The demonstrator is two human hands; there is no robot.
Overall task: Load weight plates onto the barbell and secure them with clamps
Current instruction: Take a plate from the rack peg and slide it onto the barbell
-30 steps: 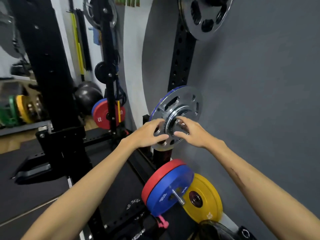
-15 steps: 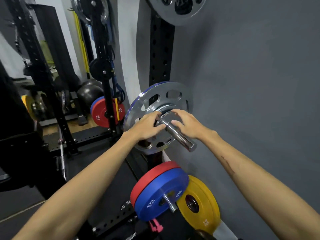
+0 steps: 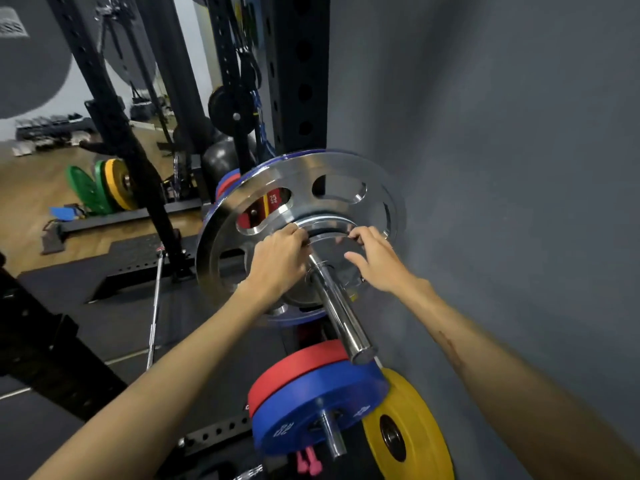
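Observation:
A large silver plate [image 3: 301, 188] with cut-out holes and a blue rim hangs on the chrome barbell sleeve [image 3: 341, 317], which juts toward me beside the grey wall. A smaller grey plate [image 3: 329, 242] sits on the sleeve just in front of it. My left hand [image 3: 277, 261] curls its fingers over the small plate's upper left edge. The upper right edge is held by my right hand [image 3: 377, 261], thumb spread apart. No clamp is on the sleeve.
Below, a red and a blue plate [image 3: 311, 403] sit on a storage peg, with a yellow plate [image 3: 408, 427] leaning on the wall. Pink clips [image 3: 308, 462] hang under them. A black rack upright [image 3: 298, 81] rises behind. Another bar [image 3: 154, 306] lies on the floor.
The view has come closer and more of the bare sleeve shows in front of my hands. Both hands have moved with the small plate up to the big plate's hub.

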